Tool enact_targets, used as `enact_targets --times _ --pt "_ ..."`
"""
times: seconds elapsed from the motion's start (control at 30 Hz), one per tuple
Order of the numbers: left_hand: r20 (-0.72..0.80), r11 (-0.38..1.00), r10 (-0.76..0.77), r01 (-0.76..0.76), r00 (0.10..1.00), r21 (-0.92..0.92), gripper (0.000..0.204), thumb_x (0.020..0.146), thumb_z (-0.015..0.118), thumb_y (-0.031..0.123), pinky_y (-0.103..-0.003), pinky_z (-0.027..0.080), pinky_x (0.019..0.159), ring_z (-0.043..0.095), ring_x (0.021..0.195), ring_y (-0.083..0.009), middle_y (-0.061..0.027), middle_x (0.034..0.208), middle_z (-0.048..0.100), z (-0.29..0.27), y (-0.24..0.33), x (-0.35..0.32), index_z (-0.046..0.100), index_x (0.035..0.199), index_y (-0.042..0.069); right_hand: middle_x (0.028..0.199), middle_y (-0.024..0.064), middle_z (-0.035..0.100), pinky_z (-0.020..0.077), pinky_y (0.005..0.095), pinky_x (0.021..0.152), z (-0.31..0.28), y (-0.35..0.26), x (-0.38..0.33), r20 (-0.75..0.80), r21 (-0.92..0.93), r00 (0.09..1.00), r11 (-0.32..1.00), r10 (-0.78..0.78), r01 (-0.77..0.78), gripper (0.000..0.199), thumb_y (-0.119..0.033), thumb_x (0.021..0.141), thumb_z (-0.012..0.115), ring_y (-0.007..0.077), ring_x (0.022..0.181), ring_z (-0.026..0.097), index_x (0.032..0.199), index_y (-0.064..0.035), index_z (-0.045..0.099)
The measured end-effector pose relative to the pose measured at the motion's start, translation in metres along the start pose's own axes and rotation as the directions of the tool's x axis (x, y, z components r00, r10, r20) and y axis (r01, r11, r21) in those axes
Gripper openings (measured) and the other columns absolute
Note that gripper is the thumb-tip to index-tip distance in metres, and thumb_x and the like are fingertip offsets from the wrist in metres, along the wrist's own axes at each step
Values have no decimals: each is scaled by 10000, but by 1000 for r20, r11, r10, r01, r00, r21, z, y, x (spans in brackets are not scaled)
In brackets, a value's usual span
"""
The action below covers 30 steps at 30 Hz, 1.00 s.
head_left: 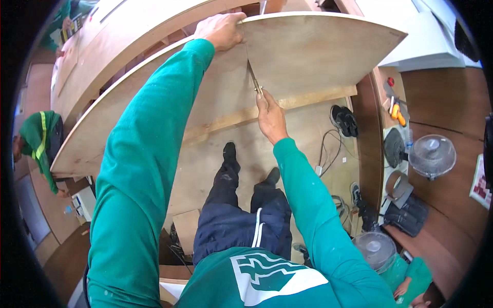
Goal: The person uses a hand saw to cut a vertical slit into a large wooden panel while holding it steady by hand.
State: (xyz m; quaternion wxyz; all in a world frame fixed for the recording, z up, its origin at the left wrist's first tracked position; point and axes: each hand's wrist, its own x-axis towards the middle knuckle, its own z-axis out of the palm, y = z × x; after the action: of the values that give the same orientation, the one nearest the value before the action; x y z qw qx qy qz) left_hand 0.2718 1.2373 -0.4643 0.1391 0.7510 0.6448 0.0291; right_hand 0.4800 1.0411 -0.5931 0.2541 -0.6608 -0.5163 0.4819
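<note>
A large pale wooden board [313, 54] spans the view in front of me. My left hand [222, 32] grips its upper edge, the fingertips over the far side. Below and to the right, my right hand [271, 117] is closed around the handle of what looks like a handsaw [253, 77], its narrow blade seen edge-on with brass-coloured fittings near my thumb. The blade lies against the board or in it; I cannot tell how deep. From its upper end a thin dark line runs up the board toward my left hand. The handle is mostly hidden.
Along the board's lower side runs a wooden strip [303, 99]. Black shoes [344, 120] and a cable [328, 149] lie on the floor at right. Beyond stand fans [432, 155] and an orange-handled tool [396, 112]. People in green work at far left [38, 136] and lower right [413, 277].
</note>
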Motion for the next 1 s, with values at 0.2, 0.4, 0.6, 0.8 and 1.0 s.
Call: enact_targets --times 0.2,0.4,0.6,0.8,1.0 --pt "128 983 -77 53 989 178 692 905 883 310 -553 598 1132 764 1334 -418 -169 1383 832 0 20 17 718 1563 172 1198 425 784 584 588 1073 -24 0 5 21 -100 991 986 -128 130 612 -463 1200 586 585 1204 762 1600 -7 670" --pt "-144 994 -59 71 988 85 515 932 880 323 -564 610 1081 794 1255 -433 -201 1274 856 16 22 4 794 1402 129 1114 401 799 592 604 1016 -32 20 3 35 -29 977 977 -209 210 612 -472 1205 578 580 1121 781 1601 -15 671" --pt "-52 992 -79 84 995 98 625 911 907 336 -568 624 1072 800 1260 -405 -152 1312 856 6 33 18 757 1509 231 1063 373 807 600 592 1007 -15 27 0 -47 -51 992 992 -117 115 598 -461 1203 585 561 1071 793 1622 -42 663" --pt "-88 992 -75 84 993 99 629 914 876 334 -539 620 1092 788 1281 -398 -158 1319 851 24 37 19 761 1521 219 998 382 783 605 571 920 -30 48 -49 -50 -92 997 994 -65 61 592 -434 1194 621 533 1007 809 1640 -45 646" --pt "-90 983 -93 106 992 149 691 906 937 434 -561 608 1076 784 1280 -406 -141 1299 858 23 4 32 739 1519 185 929 352 780 622 549 780 -99 66 -179 -30 -49 999 998 -42 40 497 -294 1160 722 544 884 802 1568 -11 698"
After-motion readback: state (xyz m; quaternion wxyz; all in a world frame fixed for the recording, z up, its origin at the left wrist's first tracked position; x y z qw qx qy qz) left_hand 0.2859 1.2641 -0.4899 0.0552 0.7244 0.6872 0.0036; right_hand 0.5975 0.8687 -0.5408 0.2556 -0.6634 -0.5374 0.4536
